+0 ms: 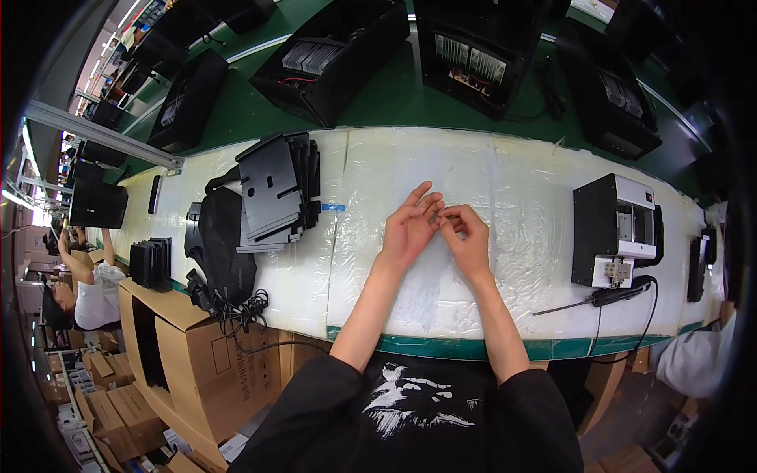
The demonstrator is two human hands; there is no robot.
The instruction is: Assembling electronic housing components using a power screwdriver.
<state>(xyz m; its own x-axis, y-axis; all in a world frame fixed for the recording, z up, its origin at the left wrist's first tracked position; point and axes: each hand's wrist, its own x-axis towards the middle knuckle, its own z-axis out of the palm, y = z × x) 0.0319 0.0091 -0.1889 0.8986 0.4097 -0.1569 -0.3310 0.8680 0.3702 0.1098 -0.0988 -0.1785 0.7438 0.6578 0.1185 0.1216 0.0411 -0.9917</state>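
Note:
Over the middle of the plastic-covered white worktop (363, 173), my two hands meet. My left hand (408, 230) is turned palm up, its fingers apart and loosely stretched. Thumb and forefinger of my right hand (467, 238) are pinched together at the left fingertips. Whatever lies in that pinch, if anything, is too small to make out. Left of my hands is a stack of flat black panels (272, 185) with holes. A black bag (225, 236) lies beside the stack. On the right stands a small black and white machine (615, 229), with an electric screwdriver (611, 296) in front of it.
A green conveyor (465, 118) behind the worktop carries several black housings (331, 63) with exposed inner parts. Coiled black cable (244, 311) hangs at the left front edge, above a cardboard box (213, 370). Smaller black parts (150, 262) sit farther left. Another person (95, 292) works there.

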